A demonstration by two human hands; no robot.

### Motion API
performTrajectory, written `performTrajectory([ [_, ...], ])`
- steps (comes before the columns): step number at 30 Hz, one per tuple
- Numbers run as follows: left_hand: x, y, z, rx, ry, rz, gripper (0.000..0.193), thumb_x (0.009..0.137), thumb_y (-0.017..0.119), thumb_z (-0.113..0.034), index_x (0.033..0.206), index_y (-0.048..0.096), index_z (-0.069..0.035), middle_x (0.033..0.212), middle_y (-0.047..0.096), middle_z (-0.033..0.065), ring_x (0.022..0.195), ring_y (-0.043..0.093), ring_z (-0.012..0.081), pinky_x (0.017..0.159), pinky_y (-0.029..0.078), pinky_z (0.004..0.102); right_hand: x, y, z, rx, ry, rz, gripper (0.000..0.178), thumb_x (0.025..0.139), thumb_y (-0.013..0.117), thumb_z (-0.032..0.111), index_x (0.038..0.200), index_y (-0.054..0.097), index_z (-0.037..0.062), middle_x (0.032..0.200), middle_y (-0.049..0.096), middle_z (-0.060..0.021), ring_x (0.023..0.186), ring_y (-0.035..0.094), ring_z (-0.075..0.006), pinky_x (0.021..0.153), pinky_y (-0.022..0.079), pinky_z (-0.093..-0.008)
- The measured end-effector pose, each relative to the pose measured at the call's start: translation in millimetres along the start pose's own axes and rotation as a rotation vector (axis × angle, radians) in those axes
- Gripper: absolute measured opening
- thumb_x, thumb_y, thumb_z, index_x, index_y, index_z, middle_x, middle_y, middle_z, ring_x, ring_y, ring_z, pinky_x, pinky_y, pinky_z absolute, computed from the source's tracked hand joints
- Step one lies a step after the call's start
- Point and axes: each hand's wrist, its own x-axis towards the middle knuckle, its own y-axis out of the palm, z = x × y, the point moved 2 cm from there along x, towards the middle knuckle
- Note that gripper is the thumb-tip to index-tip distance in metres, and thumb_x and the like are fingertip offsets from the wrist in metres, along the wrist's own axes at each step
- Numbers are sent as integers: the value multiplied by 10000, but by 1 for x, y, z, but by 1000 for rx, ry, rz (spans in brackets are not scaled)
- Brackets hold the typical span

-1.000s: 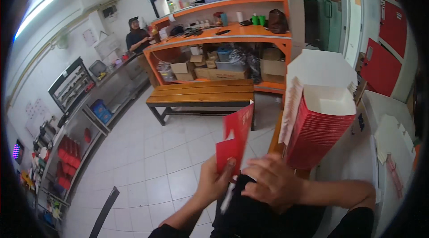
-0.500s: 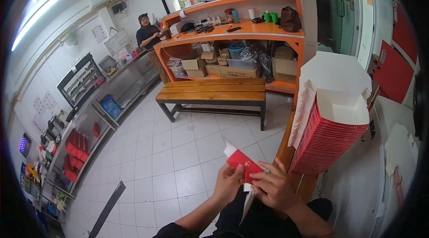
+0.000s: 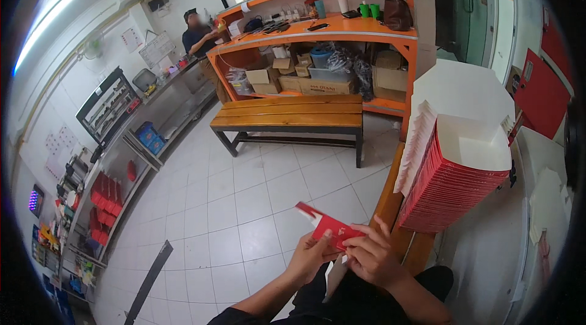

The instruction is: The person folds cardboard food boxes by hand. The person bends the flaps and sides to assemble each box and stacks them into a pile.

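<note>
Holding a flat red carton blank between both hands, low in front of the body.

Left hand grips the blank's lower edge, thumb pressed on its face; right hand is closed over its right end, fingers curled on top. Blank sits above the lap, over the white tiled floor. Its long axis runs from upper left to lower right, the free corner pointing up and left toward the wooden bench, face tilted toward the camera. Judging by its shape, folding looks barely begun: the piece is still flat, no walls raised. Just to the right, a tall nested stack of finished red-and-white trays leans on the wooden surface. Farther off, another person stands at the orange counter.
</note>
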Motion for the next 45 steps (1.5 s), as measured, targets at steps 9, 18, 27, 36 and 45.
performTrajectory([
  [9,-8,6,7,-241,33,-39,304,1123,548,-276,1164,640,11,1079,724,123,950,721,207,884,616,410,1,-10,11,49,6,53,91,909,724,50,981,694,1,1157,685,-96,1285,601,-360,1153,336,-676],
  [18,-22,38,1,311,317,-3,240,1075,648,-219,1197,682,-15,1075,745,55,998,677,148,835,529,338,-15,11,0,98,170,-107,280,877,786,2,1101,619,1,1385,520,-262,1292,564,-461,1041,507,-528],
  [27,-29,3,-35,1121,231,100,249,902,754,-32,1147,714,-18,918,771,171,835,767,293,755,590,386,-16,19,-39,206,128,146,319,1006,691,198,1242,540,48,1359,611,-211,1355,518,-424,1098,422,-559],
  [36,-32,-8,-18,1072,592,-100,187,889,793,-44,1073,773,-20,883,755,145,734,733,209,656,543,323,-12,34,-29,421,428,110,180,987,717,159,1072,651,16,940,706,-163,929,700,-349,860,526,-474],
  [45,-33,-10,-4,1112,526,-146,255,806,815,-18,1056,799,-61,829,680,82,751,662,248,676,485,376,-33,52,-47,260,173,14,280,1005,719,221,1223,658,56,1243,649,-167,1227,603,-330,1059,439,-479],
])
